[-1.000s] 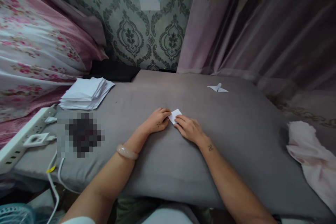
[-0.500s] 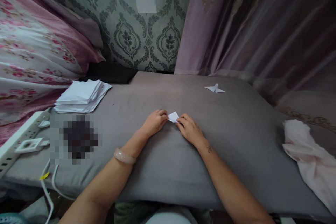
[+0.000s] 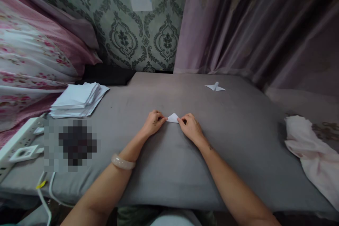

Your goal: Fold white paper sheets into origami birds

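Between my two hands is a small folded piece of white paper [image 3: 173,118], roughly triangular with its peak pointing away from me. My left hand [image 3: 155,122] pinches its left corner between thumb and fingers. The right corner is gripped in the same way by my right hand [image 3: 191,126]. Both hands rest low over the grey cloth-covered table [image 3: 164,162]. Farther back on the right lies a folded white paper figure [image 3: 215,87] with two flat points and a raised middle.
A stack of white paper [image 3: 76,100] sits at the left, by a black folded cloth [image 3: 108,74]. A white power strip [image 3: 19,144] with plugs and cables lines the left edge, near a blurred-out dark object [image 3: 77,143]. Pale pink fabric [image 3: 302,144] lies at the right.
The paper between my hands now shows a flatter triangle. My left hand has turned, with its thumb side more visible. The whole view has shifted slightly.
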`<action>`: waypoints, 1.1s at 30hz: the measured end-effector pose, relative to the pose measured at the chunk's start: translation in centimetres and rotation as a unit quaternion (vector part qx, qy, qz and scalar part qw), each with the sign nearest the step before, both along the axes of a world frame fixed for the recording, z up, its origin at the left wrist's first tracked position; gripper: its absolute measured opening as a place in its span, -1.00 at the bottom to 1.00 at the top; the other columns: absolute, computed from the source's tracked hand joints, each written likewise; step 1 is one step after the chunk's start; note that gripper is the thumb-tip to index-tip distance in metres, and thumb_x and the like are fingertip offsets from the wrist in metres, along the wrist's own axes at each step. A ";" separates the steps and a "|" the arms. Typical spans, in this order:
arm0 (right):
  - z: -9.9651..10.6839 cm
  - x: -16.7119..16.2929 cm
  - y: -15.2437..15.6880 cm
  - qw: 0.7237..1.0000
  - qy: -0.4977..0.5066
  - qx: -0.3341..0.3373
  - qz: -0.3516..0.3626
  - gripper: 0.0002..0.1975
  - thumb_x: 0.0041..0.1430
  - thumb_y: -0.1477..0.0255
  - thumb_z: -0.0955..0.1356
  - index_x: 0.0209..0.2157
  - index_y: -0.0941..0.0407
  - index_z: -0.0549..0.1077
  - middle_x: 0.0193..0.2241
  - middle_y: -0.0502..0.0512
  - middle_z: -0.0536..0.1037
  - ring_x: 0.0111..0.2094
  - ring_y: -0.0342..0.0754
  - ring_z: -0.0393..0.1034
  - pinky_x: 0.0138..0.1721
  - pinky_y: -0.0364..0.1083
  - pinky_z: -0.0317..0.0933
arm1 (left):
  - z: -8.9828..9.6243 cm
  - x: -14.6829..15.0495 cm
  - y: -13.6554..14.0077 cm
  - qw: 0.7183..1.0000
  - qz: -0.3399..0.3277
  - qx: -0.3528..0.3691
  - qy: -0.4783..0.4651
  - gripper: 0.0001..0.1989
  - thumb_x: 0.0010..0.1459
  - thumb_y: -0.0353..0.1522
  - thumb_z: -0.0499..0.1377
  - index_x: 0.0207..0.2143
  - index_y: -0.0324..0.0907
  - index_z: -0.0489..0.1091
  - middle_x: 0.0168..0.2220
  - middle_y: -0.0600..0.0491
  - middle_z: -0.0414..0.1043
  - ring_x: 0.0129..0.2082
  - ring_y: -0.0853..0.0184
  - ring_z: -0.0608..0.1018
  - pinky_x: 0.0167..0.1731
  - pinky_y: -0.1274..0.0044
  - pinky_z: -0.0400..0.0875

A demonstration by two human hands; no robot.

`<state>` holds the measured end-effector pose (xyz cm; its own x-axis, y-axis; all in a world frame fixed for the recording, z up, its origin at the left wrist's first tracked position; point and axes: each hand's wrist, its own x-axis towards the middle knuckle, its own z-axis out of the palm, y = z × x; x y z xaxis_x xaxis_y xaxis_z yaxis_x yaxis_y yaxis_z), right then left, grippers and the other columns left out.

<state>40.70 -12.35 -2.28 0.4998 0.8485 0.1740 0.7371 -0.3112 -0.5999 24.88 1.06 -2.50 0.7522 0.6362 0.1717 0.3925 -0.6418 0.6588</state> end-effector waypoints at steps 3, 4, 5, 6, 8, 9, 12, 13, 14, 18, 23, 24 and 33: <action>0.2 -0.2 0.2 1.000 -0.005 -0.012 -0.023 -0.75 0.22 0.29 0.31 -0.47 0.11 0.47 -0.31 0.14 0.47 -0.31 -0.04 0.40 -0.25 -0.07 0.22 | 0.1 0.1 -0.2 1.000 0.011 0.010 0.008 -0.78 0.17 -0.30 0.16 -0.41 -0.25 0.50 -0.33 -0.05 0.40 -0.30 0.30 0.45 -0.19 0.42 0.39; 0.2 -0.2 0.3 0.999 -0.007 -0.017 -0.031 -0.75 0.22 0.28 0.31 -0.47 0.11 0.47 -0.31 0.14 0.47 -0.33 -0.05 0.39 -0.26 -0.07 0.22 | 0.1 0.2 -0.3 1.000 0.016 0.013 0.011 -0.79 0.17 -0.30 0.16 -0.42 -0.25 0.49 -0.34 -0.05 0.39 -0.31 0.30 0.45 -0.20 0.42 0.39; 0.2 -0.3 0.3 0.999 -0.011 -0.022 -0.039 -0.76 0.21 0.28 0.32 -0.48 0.10 0.46 -0.31 0.14 0.47 -0.34 -0.05 0.39 -0.28 -0.07 0.22 | 0.1 0.3 -0.3 1.000 0.022 0.016 0.014 -0.79 0.16 -0.30 0.16 -0.43 -0.25 0.48 -0.35 -0.05 0.39 -0.31 0.30 0.44 -0.21 0.42 0.39; 0.2 -0.3 0.3 0.999 -0.015 -0.025 -0.045 -0.76 0.20 0.28 0.33 -0.48 0.10 0.46 -0.31 0.13 0.47 -0.36 -0.06 0.38 -0.31 -0.08 0.21 | 0.1 0.4 -0.4 0.999 0.028 0.019 0.017 -0.79 0.15 -0.30 0.16 -0.43 -0.25 0.48 -0.34 -0.05 0.38 -0.32 0.30 0.44 -0.21 0.42 0.39; 0.1 -0.3 0.4 0.998 -0.025 -0.024 -0.050 -0.77 0.18 0.28 0.35 -0.49 0.09 0.45 -0.31 0.12 0.46 -0.39 -0.09 0.36 -0.35 -0.10 0.20 | 0.1 0.5 -0.4 0.999 0.037 0.022 0.023 -0.79 0.14 -0.30 0.17 -0.44 -0.25 0.47 -0.34 -0.05 0.38 -0.32 0.29 0.44 -0.22 0.41 0.39; 0.1 -0.3 0.4 0.998 -0.030 -0.022 -0.051 -0.77 0.17 0.27 0.35 -0.49 0.09 0.45 -0.32 0.11 0.46 -0.41 -0.10 0.35 -0.37 -0.11 0.19 | 0.1 0.5 -0.4 0.999 0.039 0.024 0.026 -0.80 0.13 -0.30 0.17 -0.45 -0.25 0.47 -0.33 -0.05 0.38 -0.32 0.29 0.44 -0.21 0.41 0.39; 0.0 -0.3 0.5 0.998 -0.035 -0.028 -0.054 -0.78 0.17 0.27 0.36 -0.48 0.09 0.45 -0.31 0.12 0.46 -0.41 -0.09 0.35 -0.39 -0.10 0.17 | 0.1 0.6 -0.4 0.998 0.041 0.029 0.034 -0.80 0.13 -0.30 0.18 -0.45 -0.25 0.47 -0.33 -0.06 0.38 -0.32 0.27 0.45 -0.19 0.38 0.39; 0.0 -0.3 0.5 0.997 -0.032 -0.035 -0.055 -0.79 0.17 0.26 0.36 -0.46 0.09 0.45 -0.30 0.13 0.46 -0.40 -0.09 0.35 -0.39 -0.10 0.17 | 0.0 0.7 -0.3 0.998 0.041 0.031 0.036 -0.80 0.13 -0.30 0.18 -0.45 -0.25 0.47 -0.33 -0.06 0.38 -0.31 0.27 0.45 -0.19 0.38 0.39; 0.0 -0.3 0.5 0.997 -0.030 -0.043 -0.057 -0.79 0.17 0.26 0.36 -0.45 0.09 0.45 -0.29 0.14 0.45 -0.40 -0.08 0.35 -0.39 -0.09 0.16 | 0.0 0.7 -0.3 0.998 0.041 0.033 0.037 -0.80 0.13 -0.30 0.18 -0.45 -0.25 0.46 -0.33 -0.06 0.38 -0.31 0.27 0.45 -0.19 0.38 0.39; 0.0 -0.2 0.5 0.997 -0.034 -0.046 -0.061 -0.77 0.16 0.24 0.36 -0.46 0.09 0.44 -0.30 0.13 0.45 -0.43 -0.10 0.33 -0.43 -0.11 0.12 | -0.4 0.7 -0.2 0.998 0.033 0.043 0.039 -0.81 0.14 -0.30 0.18 -0.45 -0.25 0.45 -0.33 -0.06 0.38 -0.31 0.28 0.44 -0.19 0.39 0.39; -0.1 0.1 0.3 0.998 -0.022 -0.052 -0.042 -0.78 0.18 0.24 0.35 -0.43 0.08 0.42 -0.28 0.11 0.43 -0.38 -0.07 0.34 -0.39 -0.10 0.14 | -1.1 0.3 0.0 0.995 0.042 0.079 0.049 -0.77 0.16 -0.24 0.17 -0.42 -0.23 0.44 -0.28 -0.08 0.37 -0.24 0.22 0.42 -0.16 0.35 0.35; -0.1 0.2 0.2 0.998 -0.016 -0.054 -0.035 -0.79 0.19 0.25 0.35 -0.43 0.08 0.42 -0.27 0.11 0.43 -0.36 -0.07 0.35 -0.37 -0.10 0.15 | -1.2 0.2 0.0 0.993 0.049 0.094 0.057 -0.75 0.17 -0.22 0.16 -0.42 -0.23 0.44 -0.25 -0.10 0.36 -0.22 0.20 0.41 -0.15 0.34 0.34; 0.2 0.0 -0.1 0.989 -0.048 0.045 0.135 -0.76 0.20 0.65 0.20 -0.26 0.10 0.42 -0.28 0.10 0.48 -0.20 -0.03 0.29 -0.12 -0.07 0.19 | -0.7 0.1 -0.2 0.990 0.036 0.109 0.079 -0.81 0.21 -0.27 0.12 -0.19 -0.17 0.41 -0.18 -0.09 0.34 -0.16 0.15 0.36 -0.12 0.32 0.27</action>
